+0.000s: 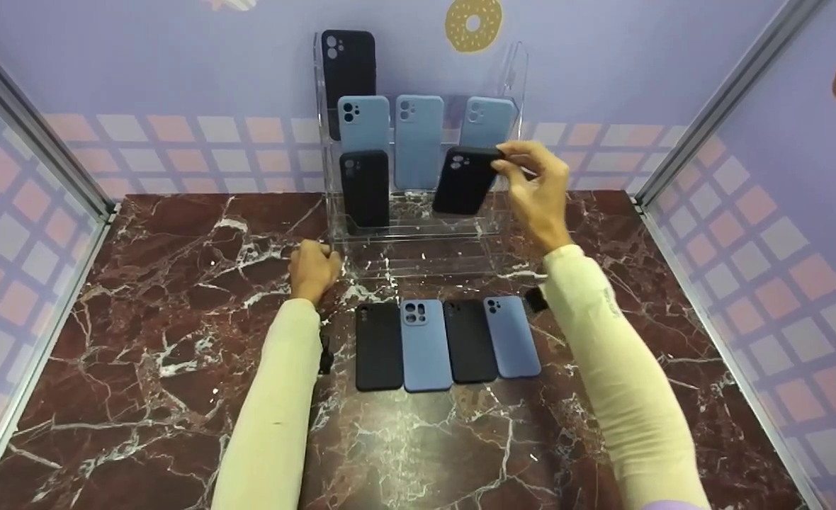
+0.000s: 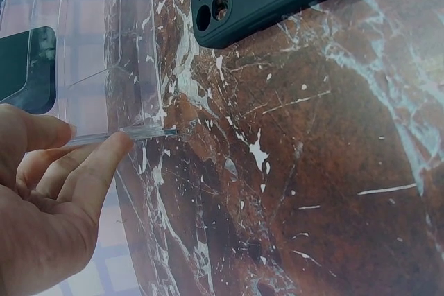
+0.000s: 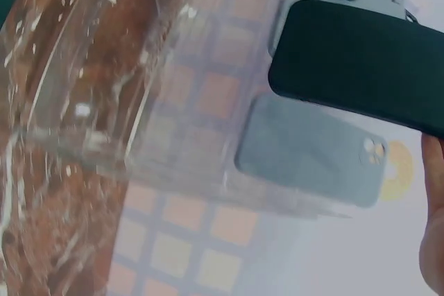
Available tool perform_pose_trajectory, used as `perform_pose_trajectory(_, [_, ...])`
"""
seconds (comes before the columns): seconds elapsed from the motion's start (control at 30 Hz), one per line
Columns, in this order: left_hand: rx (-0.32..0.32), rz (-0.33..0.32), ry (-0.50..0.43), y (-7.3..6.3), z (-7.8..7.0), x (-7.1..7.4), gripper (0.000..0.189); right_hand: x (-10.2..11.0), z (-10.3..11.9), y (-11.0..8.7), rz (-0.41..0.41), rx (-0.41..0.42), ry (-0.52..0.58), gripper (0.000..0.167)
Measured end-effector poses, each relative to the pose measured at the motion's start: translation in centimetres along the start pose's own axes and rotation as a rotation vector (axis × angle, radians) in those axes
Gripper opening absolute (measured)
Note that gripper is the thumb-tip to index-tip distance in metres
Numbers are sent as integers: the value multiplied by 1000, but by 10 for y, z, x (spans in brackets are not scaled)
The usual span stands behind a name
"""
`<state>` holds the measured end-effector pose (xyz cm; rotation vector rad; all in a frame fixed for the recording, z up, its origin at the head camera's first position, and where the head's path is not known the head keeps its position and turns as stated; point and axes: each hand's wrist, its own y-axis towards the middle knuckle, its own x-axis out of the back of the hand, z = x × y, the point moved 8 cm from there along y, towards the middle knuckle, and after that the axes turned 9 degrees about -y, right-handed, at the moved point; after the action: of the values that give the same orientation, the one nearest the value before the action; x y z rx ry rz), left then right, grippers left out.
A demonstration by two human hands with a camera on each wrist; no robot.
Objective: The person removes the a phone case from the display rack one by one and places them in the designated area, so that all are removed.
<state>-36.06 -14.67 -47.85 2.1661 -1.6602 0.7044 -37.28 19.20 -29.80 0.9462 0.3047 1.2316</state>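
Observation:
My right hand (image 1: 537, 188) pinches a black phone case (image 1: 466, 183) by its upper right corner, tilted, in front of the clear tiered display stand (image 1: 418, 231). In the right wrist view this black case (image 3: 354, 67) overlaps a pale blue case (image 3: 312, 150) on the stand. Low at the stand's left side, my left hand (image 1: 314, 269) grips the clear side panel's edge (image 2: 149, 132) between thumb and fingers. Another black case (image 1: 365, 190) leans in the front tier. Behind it stand light blue cases (image 1: 419, 142), and one black case (image 1: 349, 67) is at the top left.
On the marbled table (image 1: 177, 425), in front of the stand, lie a black case (image 1: 379, 347), a blue case (image 1: 426, 347), another black case (image 1: 470, 342) and another blue case (image 1: 513, 336) in a row. Patterned walls (image 1: 198, 64) enclose the back and sides.

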Motion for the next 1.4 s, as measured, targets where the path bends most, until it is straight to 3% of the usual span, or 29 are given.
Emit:
perform_pose_trajectory(0.23, [1,-4,8,-1,1,1,25,38,-9,-6,70,-35,-59,14])
perform_pose_trajectory(0.43, [4,-3,12,-1,1,2,26,68,-36,-19,160,-152,-147,15])
perform_pose_trajectory(0.57, [18,2,9,-1,3,2,27,82,-41,-30,209,-202,-181,15])
perform_pose_trajectory(0.73, [38,12,-2,0,5,1,28,93,-51,-46,293,-282,-242,15])
perform_pose_trajectory(0.97, [21,7,-1,0,4,0,27,103,-117,-77,404,-458,-251,15])
perform_pose_trajectory(1.07, [0,-8,2,0,3,0,25,106,-136,-87,441,-477,-279,14])
perform_pose_trajectory(1.4, [-5,-7,7,-1,-1,1,25,117,-161,-112,535,-500,-427,15])
